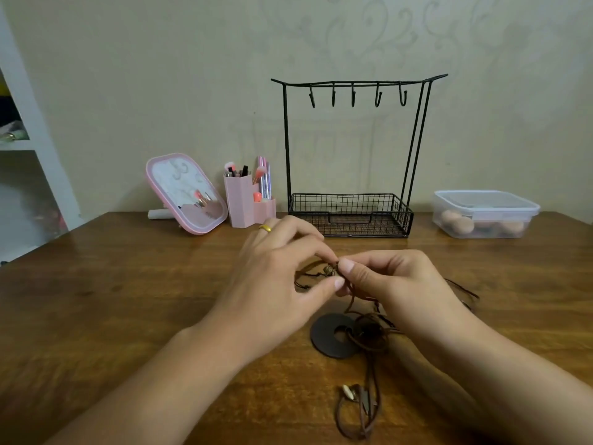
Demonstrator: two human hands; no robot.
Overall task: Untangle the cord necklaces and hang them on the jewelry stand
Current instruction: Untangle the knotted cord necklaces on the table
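- Cord necklaces: I see my left hand and right hand both pinching the tangle at a small bead.
- Remaining cords trail onto the table, nearer me than the jewelry stand, around a dark ring pendant.
- All 5 stand hooks hang bare.

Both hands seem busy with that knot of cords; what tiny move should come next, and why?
Probably tease one strand out of the knot. The left hand and right hand pinch the cord necklaces at a small bead, the cords lie crossed over the dark ring pendant, and the jewelry stand has bare hooks.
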